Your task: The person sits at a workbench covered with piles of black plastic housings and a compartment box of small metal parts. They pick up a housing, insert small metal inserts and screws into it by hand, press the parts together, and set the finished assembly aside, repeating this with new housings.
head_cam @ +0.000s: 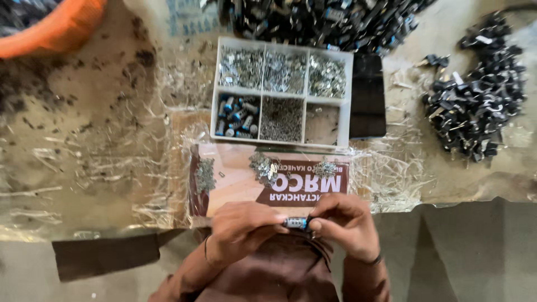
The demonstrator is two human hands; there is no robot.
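Ahead of the hands, three small heaps of metal parts (pixel 264 166) lie on the cardboard sheet (pixel 235 184), with bare gaps between them. Beyond stands the white divided tray (pixel 347 95), blocking a straight reach. A black pile (pixel 475 106) crowds the right; the surface (pixel 84 123) to the left lies open up to the orange tub (pixel 56 25).

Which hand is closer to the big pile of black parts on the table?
The right hand. The pile of black parts lies up and off to its right, across the table. The left hand is farther away, on the other side.
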